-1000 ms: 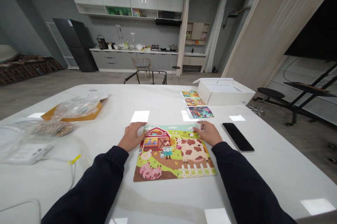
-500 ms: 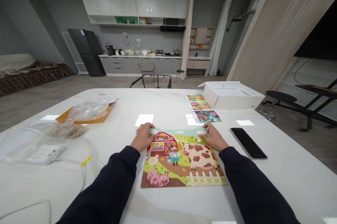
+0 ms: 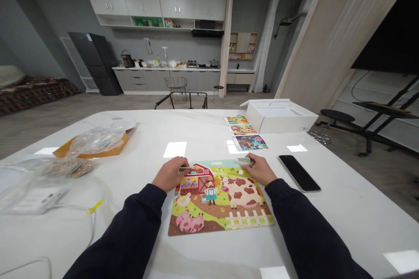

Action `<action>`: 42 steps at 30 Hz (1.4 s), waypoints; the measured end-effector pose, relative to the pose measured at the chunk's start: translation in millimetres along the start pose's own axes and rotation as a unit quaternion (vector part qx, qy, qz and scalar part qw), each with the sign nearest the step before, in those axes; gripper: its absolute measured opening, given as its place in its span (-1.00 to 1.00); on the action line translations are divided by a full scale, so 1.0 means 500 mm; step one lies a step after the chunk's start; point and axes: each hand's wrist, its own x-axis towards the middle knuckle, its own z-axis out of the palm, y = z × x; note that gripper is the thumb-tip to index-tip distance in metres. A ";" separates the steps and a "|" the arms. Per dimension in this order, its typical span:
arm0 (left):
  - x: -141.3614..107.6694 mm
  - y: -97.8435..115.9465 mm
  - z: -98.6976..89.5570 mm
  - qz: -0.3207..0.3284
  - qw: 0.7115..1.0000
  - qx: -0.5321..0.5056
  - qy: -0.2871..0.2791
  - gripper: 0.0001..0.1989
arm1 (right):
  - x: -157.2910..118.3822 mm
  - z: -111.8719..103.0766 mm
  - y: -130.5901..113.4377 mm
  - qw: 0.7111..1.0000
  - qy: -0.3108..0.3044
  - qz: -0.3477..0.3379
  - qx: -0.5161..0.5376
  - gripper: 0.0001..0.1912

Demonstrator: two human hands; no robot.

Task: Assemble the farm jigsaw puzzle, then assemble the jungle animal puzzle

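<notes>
"On the white worktop (image 3: 196,259), seen from the head camera, what lies in front of the person?"

"A farm puzzle (image 3: 216,200), flat, with a red barn, a farmer, a spotted cow and a pink pig. It sits between the two forearms."

"And the left hand (image 3: 168,174)?"

"At the puzzle's upper left corner, thumb and fingers pinched together on a thin piece (image 3: 186,168), seen nearly edge-on."

"The right hand (image 3: 261,170)?"

"At the upper right corner. Its thumb and fingers are closed round the end of a pale piece (image 3: 243,161), which is tilted up from the picture."

"What's beyond that?"

"A picture strip (image 3: 242,130) showing three scenes, just beside a white box (image 3: 286,122) with its lid raised. Nearer, to the right, there's a phone (image 3: 299,173), dark screen up."

"Over on the left?"

"Clear plastic (image 3: 101,137) heaped on something orange-yellow. Closer in, a white device (image 3: 41,202) is partly covered by more plastic, and a cable with a yellow tag (image 3: 94,206) runs near it."
</notes>
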 end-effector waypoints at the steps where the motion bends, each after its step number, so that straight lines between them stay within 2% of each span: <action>1: -0.001 0.003 0.000 0.006 1.000 0.012 -0.004 -0.93 | -0.001 -0.002 -0.003 1.000 -0.003 -0.009 -0.007 -0.86; 3: -0.002 0.008 0.002 -0.005 1.000 0.015 -0.011 -0.92 | -0.001 -0.005 -0.012 1.000 -0.003 -0.020 -0.007 -0.87; 5: -0.002 0.009 0.007 -0.046 0.999 -0.012 -0.011 -0.94 | 0.003 -0.004 -0.021 1.000 0.011 -0.015 0.016 -0.86; 7: -0.002 0.006 0.015 -0.094 0.994 -0.049 0.001 -0.89 | 0.011 0.005 -0.031 0.998 0.017 0.007 0.065 -0.74; 9: -0.001 0.000 0.023 -0.128 0.988 -0.078 0.018 -0.76 | 0.019 0.021 -0.041 0.992 -0.007 0.032 0.122 -0.61; 12: 0.000 -0.010 0.029 -0.147 0.983 -0.103 0.038 -0.69 | 0.026 0.049 -0.049 0.990 -0.043 0.045 0.130 -0.58; 18: -0.002 -0.011 0.015 -0.101 0.990 -0.102 -0.006 -0.81 | 0.017 0.070 -0.036 1.000 0.011 -0.026 -0.003 -0.54; 21: -0.005 -0.014 0.015 -0.120 0.990 -0.073 -0.003 -0.84 | 0.014 0.073 -0.030 0.999 0.004 -0.042 -0.024 -0.52; 23: -0.006 -0.018 0.021 -0.141 0.987 -0.073 0.011 -0.73 | 0.013 0.075 -0.031 0.999 -0.005 -0.045 -0.028 -0.52; 27: -0.007 -0.023 0.031 -0.153 0.983 -0.100 0.031 -0.50 | 0.012 0.078 -0.038 0.999 -0.007 -0.032 0.000 -0.49; 32: -0.009 -0.009 0.019 -0.036 0.995 -0.087 0.018 -0.65 | 0.010 0.076 -0.053 0.998 0.010 -0.040 0.050 -0.49; 34: -0.009 -0.005 0.012 -0.009 0.997 -0.078 0.018 -0.72 | 0.009 0.075 -0.062 0.996 0.024 -0.050 0.071 -0.50; 37: -0.004 -0.002 0.012 -0.040 0.994 -0.086 0.053 -0.81 | 0.007 0.073 -0.075 0.991 0.037 -0.071 0.106 -0.54; 39: 0.003 0.002 0.020 -0.074 0.988 -0.114 0.076 -0.76 | 0.008 0.071 -0.080 0.987 0.036 -0.080 0.134 -0.65; 42: 0.016 0.016 0.039 -0.065 0.987 -0.139 0.043 -0.71 | 0.010 0.065 -0.080 0.984 0.033 -0.046 0.169 -0.83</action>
